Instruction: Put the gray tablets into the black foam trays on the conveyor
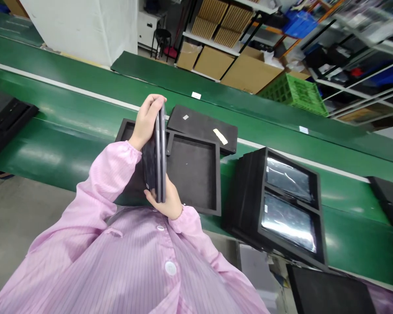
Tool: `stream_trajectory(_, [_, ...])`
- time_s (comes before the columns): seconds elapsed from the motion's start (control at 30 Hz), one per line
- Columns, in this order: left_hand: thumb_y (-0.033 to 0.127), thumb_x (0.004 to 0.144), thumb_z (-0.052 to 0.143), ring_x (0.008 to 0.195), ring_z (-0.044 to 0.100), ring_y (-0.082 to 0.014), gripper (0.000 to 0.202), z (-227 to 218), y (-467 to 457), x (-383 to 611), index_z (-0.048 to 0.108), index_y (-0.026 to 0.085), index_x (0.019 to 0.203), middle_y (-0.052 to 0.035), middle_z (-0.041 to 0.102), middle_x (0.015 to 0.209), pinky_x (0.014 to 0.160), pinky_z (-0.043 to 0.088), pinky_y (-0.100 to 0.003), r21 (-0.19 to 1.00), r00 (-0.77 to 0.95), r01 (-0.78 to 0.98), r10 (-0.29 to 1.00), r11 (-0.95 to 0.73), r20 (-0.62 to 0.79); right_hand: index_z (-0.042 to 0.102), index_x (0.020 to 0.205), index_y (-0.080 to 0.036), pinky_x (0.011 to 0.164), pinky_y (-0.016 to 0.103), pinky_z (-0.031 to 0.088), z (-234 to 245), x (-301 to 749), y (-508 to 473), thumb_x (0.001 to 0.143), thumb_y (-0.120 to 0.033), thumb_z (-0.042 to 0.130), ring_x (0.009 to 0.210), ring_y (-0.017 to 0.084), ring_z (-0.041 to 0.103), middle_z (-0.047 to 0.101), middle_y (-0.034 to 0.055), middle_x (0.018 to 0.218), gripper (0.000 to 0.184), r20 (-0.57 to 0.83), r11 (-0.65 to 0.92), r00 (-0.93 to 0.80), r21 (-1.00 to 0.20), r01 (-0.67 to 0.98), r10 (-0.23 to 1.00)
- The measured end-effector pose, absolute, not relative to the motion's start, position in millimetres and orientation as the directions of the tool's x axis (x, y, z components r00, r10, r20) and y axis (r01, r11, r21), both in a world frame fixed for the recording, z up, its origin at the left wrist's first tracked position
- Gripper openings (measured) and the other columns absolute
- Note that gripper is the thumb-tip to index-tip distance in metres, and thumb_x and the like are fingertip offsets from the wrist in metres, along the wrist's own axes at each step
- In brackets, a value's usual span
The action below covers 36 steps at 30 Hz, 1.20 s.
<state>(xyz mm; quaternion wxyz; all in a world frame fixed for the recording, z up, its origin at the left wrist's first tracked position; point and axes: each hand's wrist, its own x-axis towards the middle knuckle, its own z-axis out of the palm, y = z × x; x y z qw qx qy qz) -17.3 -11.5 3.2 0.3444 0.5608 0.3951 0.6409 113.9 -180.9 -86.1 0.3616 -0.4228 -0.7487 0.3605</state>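
My left hand is closed round the top end of two thin grey tablets, held edge-on and upright close to my chest. My right hand grips their bottom end from below. Both arms are in pink striped sleeves. Behind the tablets an empty black foam tray with two compartments lies on the green conveyor belt. To its right stands a stack of black foam trays; its top tray holds two bagged screens.
A black foam lid with a yellow tape strip lies behind the empty tray. More black trays sit at the left edge, far right and lower right. Shelves with cardboard boxes and a green crate stand beyond.
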Motion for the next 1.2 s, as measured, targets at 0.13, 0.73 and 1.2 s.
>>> stream_trajectory(0.13, [0.066,0.090,0.052,0.086,0.060,-0.0170,0.046,-7,-3,-23,0.060,0.022,0.080,-0.0007,0.052,0.077,0.087,0.050,-0.032,0.879,-0.139,0.019,0.869,-0.476,0.474,0.033,0.152,-0.020,0.090,0.043,0.059,-74,122,-180,0.077,-0.033,0.074,0.103,0.027,0.068,0.066,0.0119,0.119,0.087,0.187,0.298,-0.373,-0.916,0.267,0.909])
stream_trajectory(0.73, [0.056,0.095,0.051,0.085,0.055,-0.0180,0.039,-9,1,-24,0.059,0.022,0.078,-0.0023,0.046,0.081,0.096,0.046,-0.038,0.906,-0.155,-0.045,0.899,-0.421,0.410,0.043,0.150,-0.026,0.071,0.032,0.051,-65,136,-171,0.076,-0.021,0.063,0.067,0.012,0.049,0.048,-0.0034,0.083,0.076,0.226,0.178,-0.473,-0.973,-0.146,0.851])
stream_trajectory(1.2, [0.046,0.093,0.060,0.103,0.056,-0.0214,0.030,0,-7,-10,0.060,0.020,0.079,-0.0026,0.048,0.083,0.102,0.043,-0.038,0.929,-0.113,-0.175,0.944,-0.327,0.311,0.062,0.131,-0.021,0.072,0.033,0.050,-60,125,-162,0.084,-0.030,0.060,0.066,0.013,0.050,0.054,-0.0035,0.073,0.048,0.159,0.153,-0.197,-0.987,-0.049,0.967])
